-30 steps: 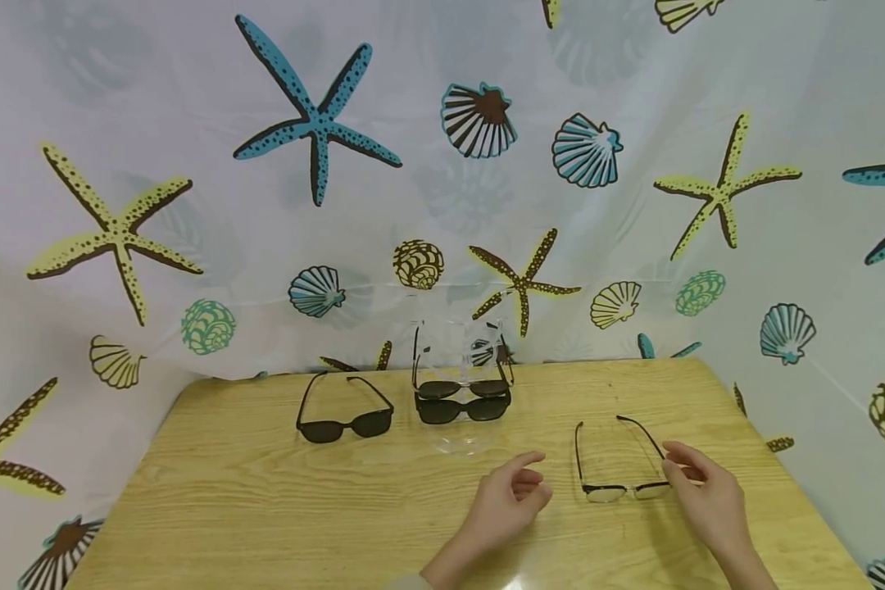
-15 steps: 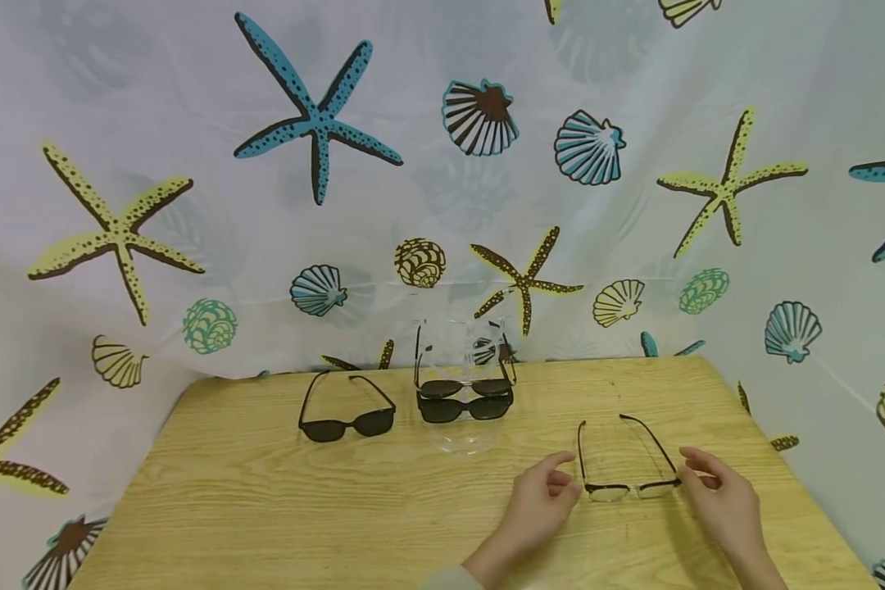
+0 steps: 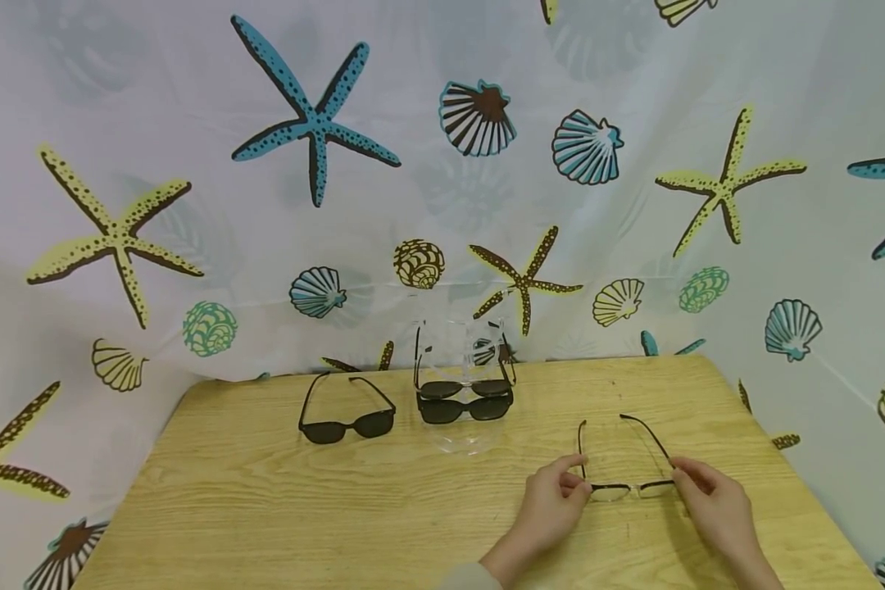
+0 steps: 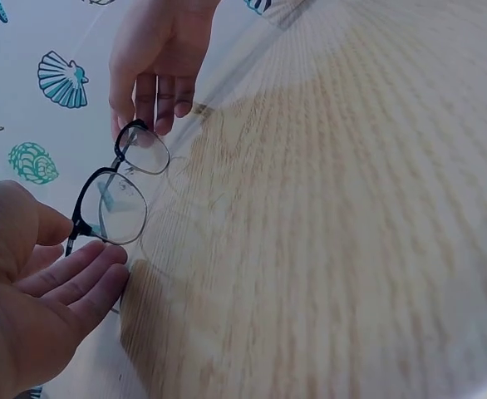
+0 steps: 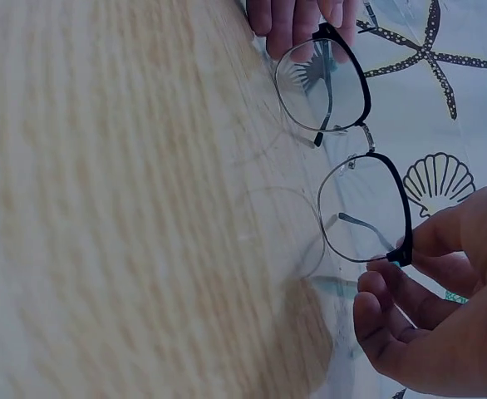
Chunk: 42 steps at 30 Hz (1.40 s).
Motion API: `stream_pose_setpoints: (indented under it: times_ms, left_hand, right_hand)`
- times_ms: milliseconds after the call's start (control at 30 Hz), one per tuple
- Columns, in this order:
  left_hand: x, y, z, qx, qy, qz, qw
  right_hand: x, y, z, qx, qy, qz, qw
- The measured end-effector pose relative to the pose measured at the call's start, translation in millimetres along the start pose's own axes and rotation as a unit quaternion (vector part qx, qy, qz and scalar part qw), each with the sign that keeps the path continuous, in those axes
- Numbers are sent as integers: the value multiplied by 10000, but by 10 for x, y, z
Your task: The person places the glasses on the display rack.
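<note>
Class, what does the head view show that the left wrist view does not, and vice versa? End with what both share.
Only the head view shows the sunglasses and clear stand. Only the left wrist view shows the left palm. Both show the glasses, left hand, right hand, table and patterned cloth.

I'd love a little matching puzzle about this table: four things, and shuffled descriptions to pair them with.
Things
1. Clear-lensed glasses
2. Lone sunglasses
3. Clear stand
4. Tabletop

Descriptions
A. Wood-grained
B. Bears dark-lensed pairs
C. Between left hand and right hand
D. Left of the stand, arms unfolded

Pairs: 1-C, 2-D, 3-B, 4-A
</note>
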<state>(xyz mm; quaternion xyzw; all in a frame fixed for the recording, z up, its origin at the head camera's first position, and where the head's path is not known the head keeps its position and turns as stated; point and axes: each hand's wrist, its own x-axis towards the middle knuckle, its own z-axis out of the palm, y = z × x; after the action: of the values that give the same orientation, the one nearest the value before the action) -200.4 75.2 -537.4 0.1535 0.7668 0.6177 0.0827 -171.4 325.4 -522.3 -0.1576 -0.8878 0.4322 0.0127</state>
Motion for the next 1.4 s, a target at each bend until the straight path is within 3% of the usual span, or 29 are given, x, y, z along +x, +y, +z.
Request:
stream_pose_setpoints:
  times_ms: [333, 700, 900, 1100, 1400]
  left_hand:
    - [15, -7, -10, 28, -67, 74, 9999]
    - [-11, 84, -164, 46, 189, 230, 9995]
    - [-43, 183, -267, -53, 320, 246, 9992]
    - [-104, 291, -376, 122, 562, 550, 9968]
    - [-266, 505, -567, 39, 689, 567, 9960]
  right_hand:
    - [-10, -4, 23, 104, 1, 39, 9999]
    - [-52, -195, 22, 274, -78, -148, 9995]
    - [-81, -337, 12, 565, -89, -227, 9981]
    - [-145, -479, 25, 716, -12, -339, 9969]
    - [-218, -699, 48, 963, -33, -629, 9934]
